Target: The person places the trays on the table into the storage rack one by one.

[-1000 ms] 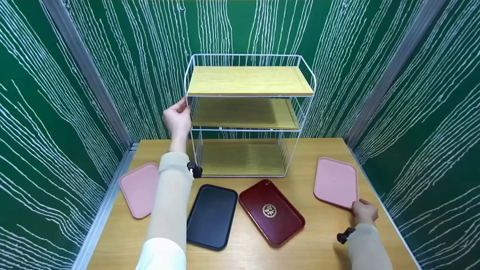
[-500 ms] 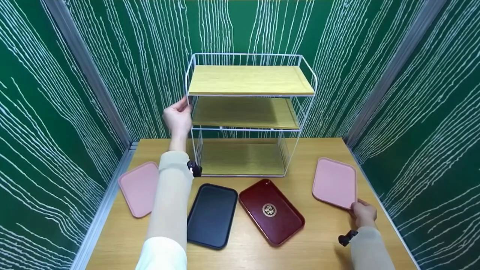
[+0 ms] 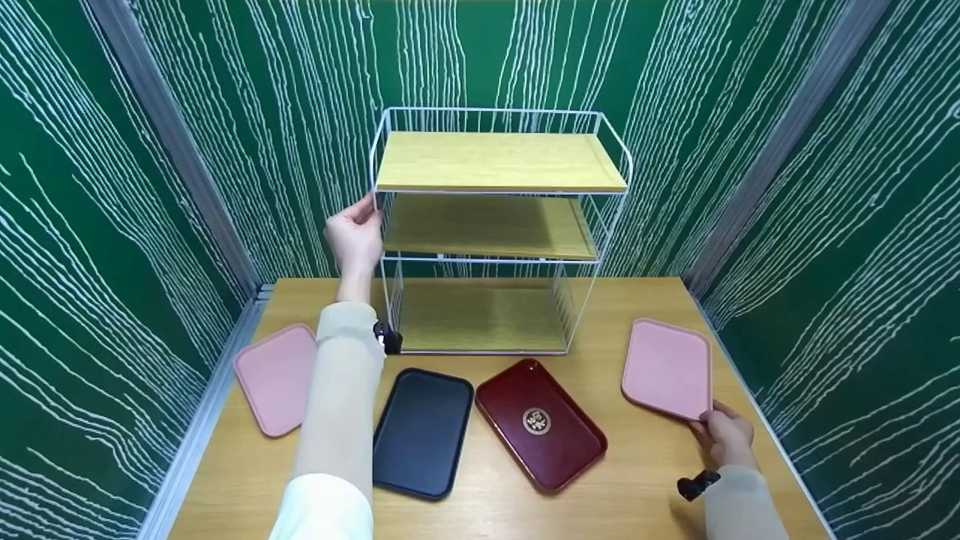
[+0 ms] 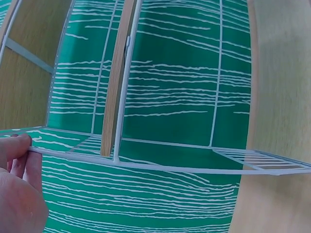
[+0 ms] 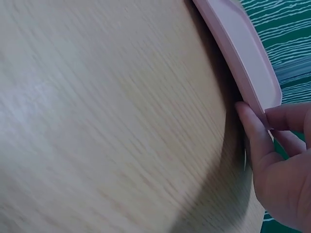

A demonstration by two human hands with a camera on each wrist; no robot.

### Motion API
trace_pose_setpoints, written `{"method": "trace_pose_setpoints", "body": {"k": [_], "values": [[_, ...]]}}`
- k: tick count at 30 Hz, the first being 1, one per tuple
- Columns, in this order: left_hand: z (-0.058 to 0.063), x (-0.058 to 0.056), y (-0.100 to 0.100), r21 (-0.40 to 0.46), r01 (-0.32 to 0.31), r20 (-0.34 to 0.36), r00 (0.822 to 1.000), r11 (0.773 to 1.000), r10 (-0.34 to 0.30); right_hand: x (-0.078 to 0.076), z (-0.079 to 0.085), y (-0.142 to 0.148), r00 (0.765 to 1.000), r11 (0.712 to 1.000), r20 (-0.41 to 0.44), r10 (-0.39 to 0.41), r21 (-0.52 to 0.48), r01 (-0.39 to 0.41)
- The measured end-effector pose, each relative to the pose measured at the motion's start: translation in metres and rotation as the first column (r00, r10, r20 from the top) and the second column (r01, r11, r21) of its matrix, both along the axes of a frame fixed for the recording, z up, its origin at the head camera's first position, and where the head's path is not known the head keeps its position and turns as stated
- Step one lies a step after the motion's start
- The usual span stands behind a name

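My left hand (image 3: 355, 236) pinches the left front upright of a white wire rack (image 3: 487, 192), just below its top shelf; the left wrist view shows thumb and fingers around the thin wire. The rack has three wooden shelves. At the right side of the table, my right hand (image 3: 729, 436) grips the near right corner of a pink tray (image 3: 666, 369). In the right wrist view that tray (image 5: 243, 53) is pinched at its corner, with a shadow along its edge. Whether its far edge touches the table I cannot tell.
A black tray (image 3: 424, 433) and a dark red tray (image 3: 541, 427) with a round gold emblem lie before the rack on the wooden table (image 3: 495, 517). A second pink tray (image 3: 277, 379) lies at left, partly behind my sleeve. Green walls with white lines enclose the table.
The right-hand pink tray has shifted slightly left and toward me, with my right hand turning a little at its corner. My left hand stays on the rack.
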State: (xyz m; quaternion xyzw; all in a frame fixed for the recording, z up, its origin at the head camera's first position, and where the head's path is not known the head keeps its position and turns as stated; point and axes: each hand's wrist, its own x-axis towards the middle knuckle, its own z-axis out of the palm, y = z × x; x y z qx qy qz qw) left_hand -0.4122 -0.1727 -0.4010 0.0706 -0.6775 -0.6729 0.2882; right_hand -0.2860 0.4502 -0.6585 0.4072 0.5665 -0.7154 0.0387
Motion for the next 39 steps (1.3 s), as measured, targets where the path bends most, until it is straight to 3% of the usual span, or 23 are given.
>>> {"method": "trace_pose_setpoints", "body": {"k": [12,15,24,34,39], "values": [[0.002,0.001,-0.001,-0.009,-0.012,0.009,1.0,1.0,0.012,0.005,0.016,-0.003,0.994,0.982,-0.081,-0.071,-0.179,0.056],[0.003,0.001,-0.001,-0.024,-0.02,0.015,1.0,1.0,0.02,0.006,0.02,-0.003,0.994,0.974,-0.055,-0.091,-0.214,0.078],[0.004,0.003,0.0,-0.016,-0.016,0.034,0.999,1.0,0.016,0.006,0.03,-0.011,0.991,0.955,-0.114,-0.071,-0.294,0.035],[0.002,0.002,0.0,-0.031,-0.031,0.042,0.999,0.999,0.033,-0.007,0.051,-0.019,0.979,0.973,-0.2,-0.025,-0.23,-0.022],[0.002,-0.001,0.0,-0.02,-0.04,0.015,0.999,0.999,0.041,-0.011,0.063,-0.027,0.953,0.975,-0.3,-0.05,-0.222,-0.019]]}}
